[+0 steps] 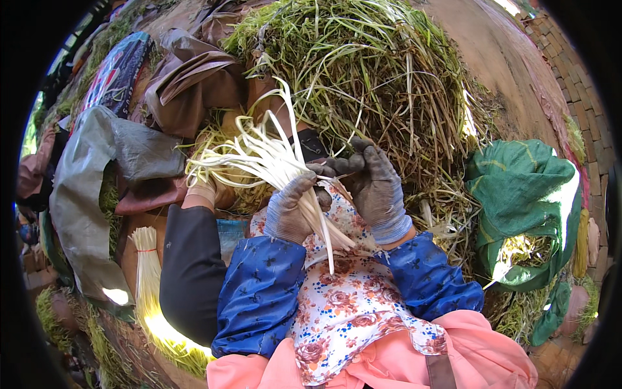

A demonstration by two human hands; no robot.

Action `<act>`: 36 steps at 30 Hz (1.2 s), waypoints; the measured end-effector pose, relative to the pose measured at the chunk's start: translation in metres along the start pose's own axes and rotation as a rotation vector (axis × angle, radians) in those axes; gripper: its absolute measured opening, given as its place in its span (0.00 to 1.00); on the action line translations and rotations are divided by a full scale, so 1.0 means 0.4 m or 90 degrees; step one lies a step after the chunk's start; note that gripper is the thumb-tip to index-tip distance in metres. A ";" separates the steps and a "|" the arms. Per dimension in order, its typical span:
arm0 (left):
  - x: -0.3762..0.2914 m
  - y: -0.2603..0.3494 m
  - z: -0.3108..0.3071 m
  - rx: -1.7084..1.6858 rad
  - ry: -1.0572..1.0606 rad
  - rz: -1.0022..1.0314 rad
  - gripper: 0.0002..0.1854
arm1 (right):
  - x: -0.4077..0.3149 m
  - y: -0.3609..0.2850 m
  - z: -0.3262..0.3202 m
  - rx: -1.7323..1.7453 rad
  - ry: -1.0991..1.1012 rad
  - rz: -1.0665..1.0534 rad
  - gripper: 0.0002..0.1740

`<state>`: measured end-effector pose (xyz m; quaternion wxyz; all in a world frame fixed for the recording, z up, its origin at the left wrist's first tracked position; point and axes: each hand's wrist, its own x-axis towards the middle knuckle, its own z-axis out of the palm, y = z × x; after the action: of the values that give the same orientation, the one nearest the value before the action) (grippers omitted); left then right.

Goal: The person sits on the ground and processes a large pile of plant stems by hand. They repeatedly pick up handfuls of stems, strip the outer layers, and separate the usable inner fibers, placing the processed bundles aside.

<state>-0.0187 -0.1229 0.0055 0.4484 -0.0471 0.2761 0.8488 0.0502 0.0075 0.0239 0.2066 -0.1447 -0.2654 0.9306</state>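
My left hand (292, 210), in a soiled work glove, grips a loose bunch of pale, blanched leafy stalks (272, 163). The stalk bases point down toward my floral apron (335, 301), and the limp ends fan out up and left. Just right of the bunch is my right hand (376, 194), gloved as well, its fingers bent close to the stalks. A thin brownish leaf strip (344, 190) lies by its fingertips; whether the fingers pinch it is unclear. Beyond both hands rises a big heap of green and withered stalks (359, 82).
A banded bundle of pale stalks (146, 262) lies left of my leg. Grey plastic sheeting (80, 194) and a brown sheet (194, 82) are at the left, near a printed sack (116, 73). A green woven sack (520, 194) stands right. Brick paving (578, 87) borders the far right.
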 end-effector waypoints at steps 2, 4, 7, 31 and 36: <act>-0.001 -0.001 0.005 -0.004 0.009 0.037 0.18 | -0.021 -0.015 0.020 -0.006 0.087 0.030 0.16; -0.009 -0.008 0.015 -0.020 0.017 0.015 0.14 | -0.035 -0.014 0.004 -0.093 0.047 0.021 0.17; -0.002 -0.001 0.014 -0.056 -0.060 0.028 0.12 | -0.051 -0.033 -0.022 -0.141 0.034 0.000 0.15; 0.011 0.027 0.002 0.018 0.020 0.064 0.13 | -0.082 -0.104 -0.088 -0.993 -0.204 -0.011 0.19; -0.005 -0.032 0.023 0.044 0.002 -0.012 0.17 | -0.067 -0.042 -0.082 -0.886 -0.125 0.017 0.12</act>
<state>-0.0058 -0.1139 0.0083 0.4574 -0.0351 0.3057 0.8343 0.0913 0.0223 0.0106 0.0294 -0.1617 -0.8149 0.5559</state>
